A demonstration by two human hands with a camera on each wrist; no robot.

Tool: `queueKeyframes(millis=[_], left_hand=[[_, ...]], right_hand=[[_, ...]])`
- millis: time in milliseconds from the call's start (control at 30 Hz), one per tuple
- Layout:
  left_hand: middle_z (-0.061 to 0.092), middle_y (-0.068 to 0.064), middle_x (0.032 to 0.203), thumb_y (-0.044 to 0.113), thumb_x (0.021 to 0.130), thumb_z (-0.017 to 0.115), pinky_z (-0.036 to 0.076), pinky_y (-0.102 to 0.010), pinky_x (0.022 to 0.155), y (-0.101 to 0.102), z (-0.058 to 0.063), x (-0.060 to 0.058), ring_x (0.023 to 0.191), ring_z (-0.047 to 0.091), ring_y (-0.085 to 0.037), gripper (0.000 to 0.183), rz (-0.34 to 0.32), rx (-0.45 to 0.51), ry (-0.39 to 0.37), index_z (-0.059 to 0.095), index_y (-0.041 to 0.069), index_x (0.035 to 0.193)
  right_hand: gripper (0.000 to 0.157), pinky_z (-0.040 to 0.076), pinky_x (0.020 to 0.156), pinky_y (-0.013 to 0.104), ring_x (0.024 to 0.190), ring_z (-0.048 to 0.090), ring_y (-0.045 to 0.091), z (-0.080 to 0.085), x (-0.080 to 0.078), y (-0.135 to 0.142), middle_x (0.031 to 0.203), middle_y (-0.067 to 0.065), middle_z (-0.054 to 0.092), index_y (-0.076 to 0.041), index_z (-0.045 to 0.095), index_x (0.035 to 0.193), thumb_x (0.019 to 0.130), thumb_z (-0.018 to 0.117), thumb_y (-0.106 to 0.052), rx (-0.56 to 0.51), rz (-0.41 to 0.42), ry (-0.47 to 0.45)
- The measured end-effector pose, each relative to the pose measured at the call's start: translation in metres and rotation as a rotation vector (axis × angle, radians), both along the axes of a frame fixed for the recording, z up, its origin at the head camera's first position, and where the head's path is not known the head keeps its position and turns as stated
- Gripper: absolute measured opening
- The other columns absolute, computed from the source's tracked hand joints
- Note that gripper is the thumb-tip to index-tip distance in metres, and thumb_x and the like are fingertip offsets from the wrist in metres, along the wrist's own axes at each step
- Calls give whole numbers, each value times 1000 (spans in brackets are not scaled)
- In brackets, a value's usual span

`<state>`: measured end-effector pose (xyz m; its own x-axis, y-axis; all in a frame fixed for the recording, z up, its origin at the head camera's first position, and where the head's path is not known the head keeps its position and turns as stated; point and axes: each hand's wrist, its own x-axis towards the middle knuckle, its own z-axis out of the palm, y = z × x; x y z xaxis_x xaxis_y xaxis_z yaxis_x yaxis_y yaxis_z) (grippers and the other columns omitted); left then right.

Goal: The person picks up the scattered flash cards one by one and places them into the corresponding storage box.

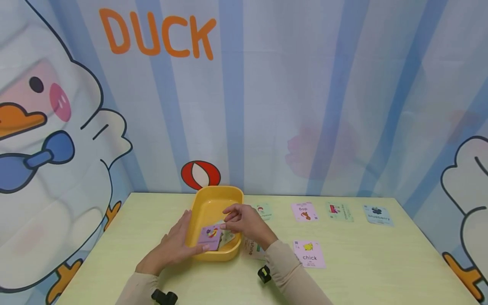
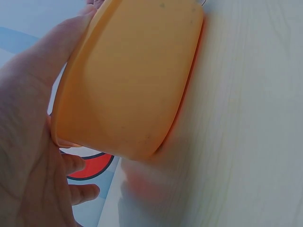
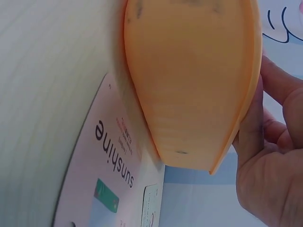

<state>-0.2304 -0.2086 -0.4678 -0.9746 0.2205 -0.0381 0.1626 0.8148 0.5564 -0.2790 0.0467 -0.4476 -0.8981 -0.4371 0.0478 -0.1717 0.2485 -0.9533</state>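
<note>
A yellow plastic tray (image 1: 216, 256) stands on the table between both hands. My left hand (image 1: 173, 245) holds its left side, thumb over the near rim at the lower edge of a purple picture card (image 1: 209, 238). Two fingers of that hand show loosely bent beside the tray wall (image 2: 128, 80) in the left wrist view. Inside the tray, the purple card overlaps a pale green card (image 1: 227, 237). My right hand (image 1: 248, 222) reaches in over the right rim, fingers curled, and pinches the purple card at its upper right corner. The tray wall (image 3: 189, 85) partly hides those fingertips in the right wrist view.
A sunshine card (image 3: 106, 146) lies beside the tray, partly under my right forearm. Farther right are a chick card (image 1: 309, 255), a pink dog card (image 1: 305, 212), a green card (image 1: 339, 212) and a blueberry card (image 1: 377, 215). A duck-printed curtain (image 1: 274, 106) hangs behind the table.
</note>
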Motion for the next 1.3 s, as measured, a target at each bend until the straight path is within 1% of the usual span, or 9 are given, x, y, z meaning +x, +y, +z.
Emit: queueKeyframes(millis=[233, 433, 600, 833, 1100, 1300], left_hand=[[5, -17, 171, 70, 80, 70, 15, -83, 108, 1, -2, -1, 153, 16, -46, 125, 6, 5, -13, 1, 8, 163], [4, -16, 171, 70, 81, 69, 15, -83, 108, 0, -3, -2, 153, 16, -45, 124, 11, -7, -8, 0, 8, 164], [6, -18, 170, 71, 81, 69, 16, -84, 107, 0, -2, -1, 152, 17, -47, 126, 7, -10, -3, 0, 7, 163], [5, -17, 171, 71, 80, 70, 15, -83, 107, 0, -3, -2, 153, 17, -46, 126, 17, -5, -13, 0, 8, 163], [6, -18, 170, 71, 78, 71, 17, -83, 107, 0, -4, -2, 152, 18, -46, 128, 26, -17, -18, 0, 7, 163], [6, -18, 170, 68, 79, 71, 17, -84, 106, 1, -2, -2, 152, 18, -46, 125, 23, -15, -14, 1, 7, 163]], right_hand=[[44, 61, 75, 29, 80, 67, 14, 0, 0, 1, 99, 7, 69, 2, 66, 124, 87, 81, -16, 27, 0, -18], [40, 61, 75, 30, 81, 66, 15, 0, 1, 2, 98, 7, 69, 0, 67, 122, 88, 81, -17, 34, 17, 8], [39, 61, 76, 30, 82, 66, 16, 0, 0, 3, 98, 5, 69, -2, 68, 122, 89, 80, -19, 44, 24, 19], [38, 61, 77, 31, 82, 65, 17, 2, 2, 4, 98, 4, 69, -3, 69, 122, 89, 80, -20, 55, 25, 13], [38, 61, 77, 30, 81, 65, 18, 4, 5, 5, 97, 5, 68, -4, 69, 121, 89, 80, -20, 62, 30, 12], [37, 61, 77, 31, 82, 65, 18, 4, 4, 6, 97, 5, 68, -5, 70, 120, 89, 80, -21, 61, 29, 19]])
